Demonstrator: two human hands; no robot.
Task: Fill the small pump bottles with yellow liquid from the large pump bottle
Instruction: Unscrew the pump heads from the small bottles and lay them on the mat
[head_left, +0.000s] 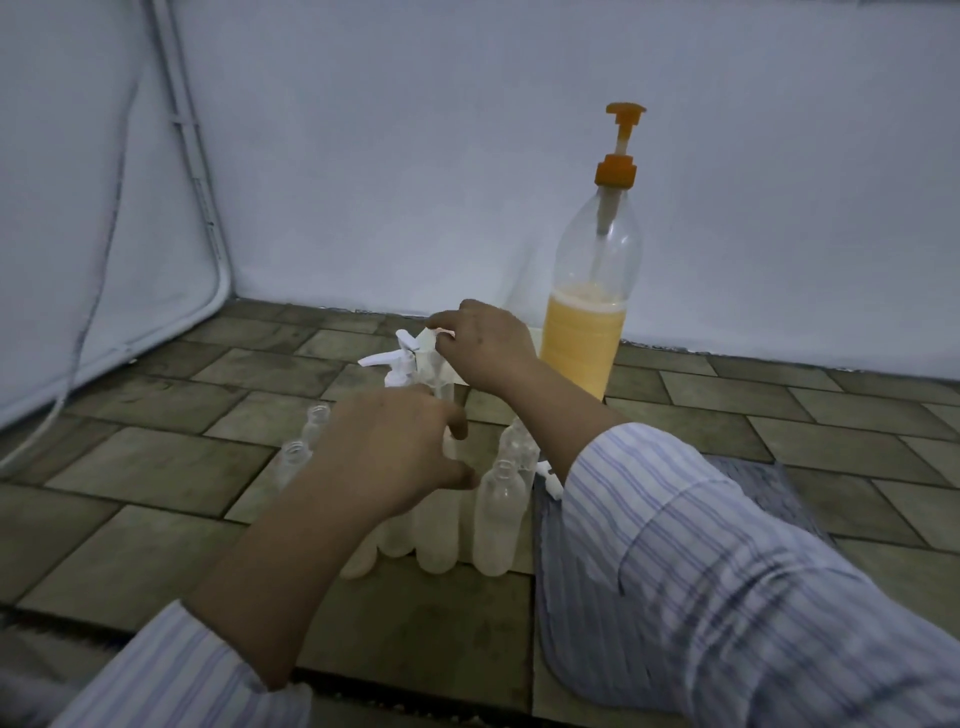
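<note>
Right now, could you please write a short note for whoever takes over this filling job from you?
Left hand: fingers curled over the cluster of small bottles; whether it grips one is hidden.
Right hand: pinching something white beside the white pump heads; what exactly is unclear.
Large pump bottle: upright by the wall behind the right hand, roughly a third full of yellow liquid, untouched.
Done: several small bottles stand open on the tiled floor.
Left: none looks clearly yellow yet; pump liquid into each, then fit pump heads.

One large pump bottle (584, 332); several small bottles (496, 519), count unclear.
</note>
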